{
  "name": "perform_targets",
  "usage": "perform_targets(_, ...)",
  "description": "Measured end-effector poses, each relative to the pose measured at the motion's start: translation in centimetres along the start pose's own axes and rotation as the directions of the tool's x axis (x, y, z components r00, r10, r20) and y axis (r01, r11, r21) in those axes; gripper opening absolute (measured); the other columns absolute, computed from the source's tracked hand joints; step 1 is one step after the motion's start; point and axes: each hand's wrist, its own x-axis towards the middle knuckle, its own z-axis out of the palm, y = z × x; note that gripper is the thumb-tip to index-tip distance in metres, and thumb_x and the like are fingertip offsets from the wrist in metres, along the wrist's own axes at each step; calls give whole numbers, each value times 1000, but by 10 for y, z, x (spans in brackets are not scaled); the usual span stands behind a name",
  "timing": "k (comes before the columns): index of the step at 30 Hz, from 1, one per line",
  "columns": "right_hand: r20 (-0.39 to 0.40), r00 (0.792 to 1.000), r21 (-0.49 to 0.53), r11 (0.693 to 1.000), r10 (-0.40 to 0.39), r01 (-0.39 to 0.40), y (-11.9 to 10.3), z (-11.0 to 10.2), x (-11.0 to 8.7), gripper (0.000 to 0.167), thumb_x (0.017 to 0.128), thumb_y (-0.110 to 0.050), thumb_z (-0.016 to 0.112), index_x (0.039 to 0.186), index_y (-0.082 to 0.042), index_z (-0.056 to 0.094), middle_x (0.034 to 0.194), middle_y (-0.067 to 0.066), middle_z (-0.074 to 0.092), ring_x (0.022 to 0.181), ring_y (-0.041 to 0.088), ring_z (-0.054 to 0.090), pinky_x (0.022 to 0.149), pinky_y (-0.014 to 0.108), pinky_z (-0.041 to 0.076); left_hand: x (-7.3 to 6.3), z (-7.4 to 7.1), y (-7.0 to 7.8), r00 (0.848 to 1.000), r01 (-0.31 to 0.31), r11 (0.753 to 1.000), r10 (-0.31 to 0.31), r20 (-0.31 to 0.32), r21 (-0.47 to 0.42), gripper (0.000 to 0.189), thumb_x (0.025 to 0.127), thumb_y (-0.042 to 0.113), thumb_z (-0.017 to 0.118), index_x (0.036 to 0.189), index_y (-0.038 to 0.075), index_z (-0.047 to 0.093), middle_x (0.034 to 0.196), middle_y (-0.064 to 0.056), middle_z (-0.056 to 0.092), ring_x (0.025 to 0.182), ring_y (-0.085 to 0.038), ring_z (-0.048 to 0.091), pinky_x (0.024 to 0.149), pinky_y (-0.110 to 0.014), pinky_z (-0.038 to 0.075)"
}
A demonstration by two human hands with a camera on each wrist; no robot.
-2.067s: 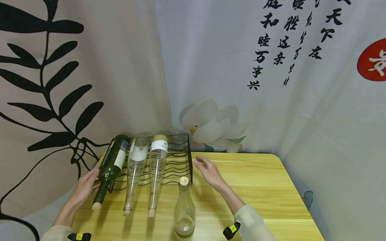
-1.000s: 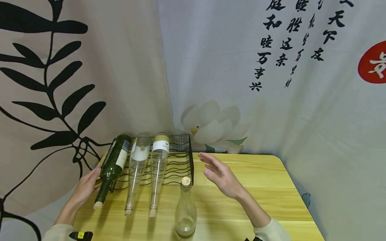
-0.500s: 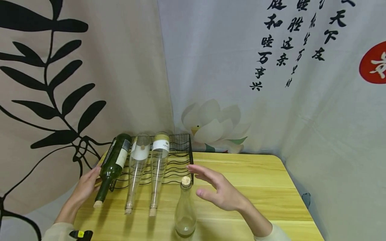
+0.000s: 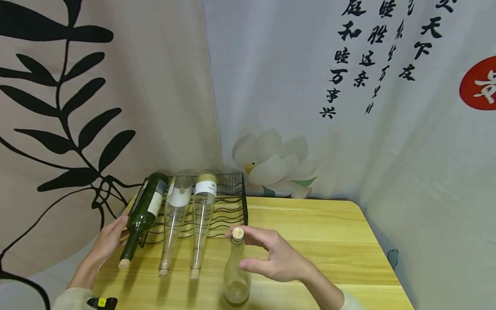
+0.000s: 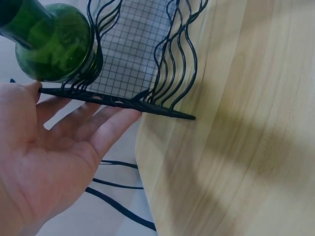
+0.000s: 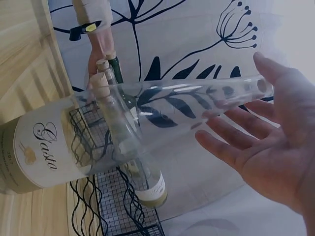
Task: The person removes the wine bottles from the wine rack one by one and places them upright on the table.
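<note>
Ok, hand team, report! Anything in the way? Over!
Left hand touching black wire rack. Right hand open at upright, corked, clear glass bottle; touch unclear. Nothing visibly between them.

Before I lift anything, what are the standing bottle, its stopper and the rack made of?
Gasta-labelled bottle: probably glass, see-through with glossy highlights. Stopper: likely cork, matte, pale tan, mottled. Wire bottle rack: probably metal, black-coated or painted, thin wavy rods.

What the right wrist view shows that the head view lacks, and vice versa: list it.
Only the right wrist view: the "Gasta" label on the upright bottle, and a dotted flower print.

Only the head view: the pale lotus print and the red emblem.

Both: that bottle, the right grip at its neck, the left grip, the wire rack and the green bottle.
</note>
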Motion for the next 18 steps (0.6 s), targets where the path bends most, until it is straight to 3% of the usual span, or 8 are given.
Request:
perform_targets(2,-1,1000,-1,1000,-3,3,0,2,1,61,105,-4,80,161,-5,56,151,16,74,140,26,73,121,39,61,0,0,1,1000,3,1000,-3,1,3,78,124,52,17,180,-2,8,180,-44,14,153,-63,43,95,-17,65)
perform_targets(6,-4,999,-22,999,-34,34,1,6,3,59,105,-1,79,159,-2,57,143,19,78,133,31,78,115,38,65,-1,0,0,1000,-1,1000,1,2,-2,78,124,52,17,179,-2,8,180,-45,13,152,-60,47,95,-16,64)
perform_targets(9,-15,999,-25,999,-45,45,2,8,3,56,106,1,76,159,-1,57,137,19,80,127,30,80,110,37,68,-1,0,-2,1000,-17,1000,18,6,-24,78,124,52,19,179,-3,9,179,-44,16,139,-23,70,95,-17,65)
perform_targets(12,-29,999,-19,999,-45,44,2,9,4,52,108,2,73,158,-2,58,133,19,81,123,28,82,105,37,70,0,0,-2,999,-37,997,38,10,-65,79,125,52,22,179,-5,10,178,-46,17,118,17,62,94,-18,65)
perform_targets(14,-36,998,-9,999,-46,45,2,9,4,49,109,3,70,157,-1,59,130,19,82,120,28,83,103,39,71,1,0,-3,999,-43,996,44,12,-84,80,125,52,23,178,-6,9,177,-46,17,111,26,55,93,-18,65)
perform_targets(18,-41,998,7,999,-48,48,3,10,5,41,111,4,67,152,-3,62,124,18,81,113,28,83,98,42,72,-1,1,-3,999,-42,996,43,12,-80,80,125,52,22,178,-6,9,177,-46,17,111,26,54,93,-17,64)
